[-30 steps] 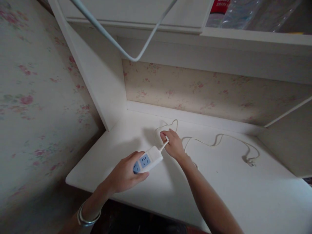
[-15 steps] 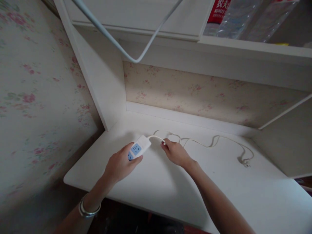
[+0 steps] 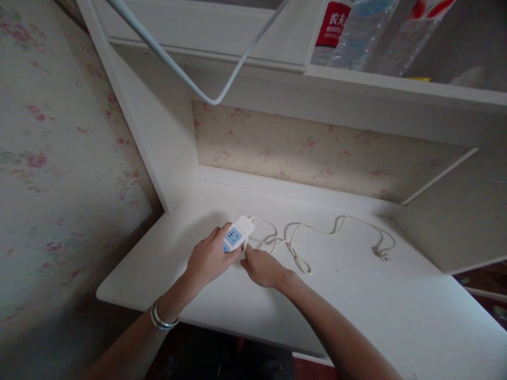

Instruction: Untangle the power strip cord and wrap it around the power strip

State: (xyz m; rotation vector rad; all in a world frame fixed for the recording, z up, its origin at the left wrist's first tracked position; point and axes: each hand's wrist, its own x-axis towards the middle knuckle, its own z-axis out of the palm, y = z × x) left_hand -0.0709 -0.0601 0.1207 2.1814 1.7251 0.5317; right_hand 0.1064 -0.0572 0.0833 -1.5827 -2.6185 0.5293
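Observation:
My left hand (image 3: 209,255) is wrapped round a white power strip (image 3: 242,229) with blue socket faces, held tilted above the desk. Just to its right, my right hand (image 3: 262,266) is closed on the strip's white cord, close under the strip's side; the fingertips are partly hidden. From the strip the cord (image 3: 312,227) runs in loose loops across the desktop to the right. At its far end the plug (image 3: 382,255) lies on the desk.
The white desk (image 3: 356,306) has side panels and a floral back wall. Overhead a pale bent bar (image 3: 216,100) hangs in front of a shelf (image 3: 396,87) with plastic bottles (image 3: 360,37). A floral wall (image 3: 47,211) stands at left.
My right hand has moved left and down, bringing cord against the strip's lower side. The power strip has shifted slightly right in view, and the cord on the desk lies in new loops.

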